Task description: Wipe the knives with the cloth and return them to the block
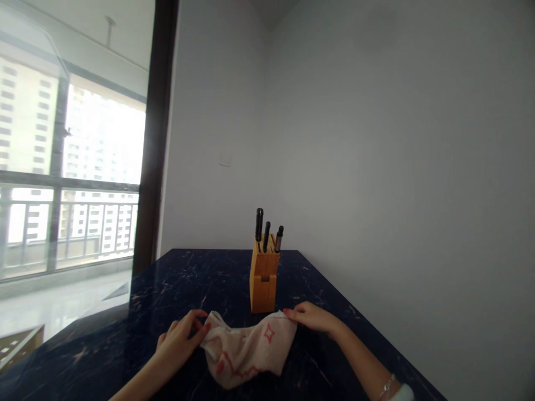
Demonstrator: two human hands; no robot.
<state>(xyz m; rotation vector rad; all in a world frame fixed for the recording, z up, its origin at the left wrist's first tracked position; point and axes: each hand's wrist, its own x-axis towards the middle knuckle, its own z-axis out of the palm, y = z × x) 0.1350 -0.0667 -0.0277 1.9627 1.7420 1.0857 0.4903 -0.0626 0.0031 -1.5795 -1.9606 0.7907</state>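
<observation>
Dark marble counter, crumpled star-patterned sock.

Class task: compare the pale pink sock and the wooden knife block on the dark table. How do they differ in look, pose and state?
The pale pink fabric sock is soft and crumpled, while the rectangular light-wood knife block is rigid and stands upright. The left hand and right hand grip the sock; neither touches the block. The block holds three dark knife handles; the sock has red markings instead. Both rest on the dark marble table.
</observation>
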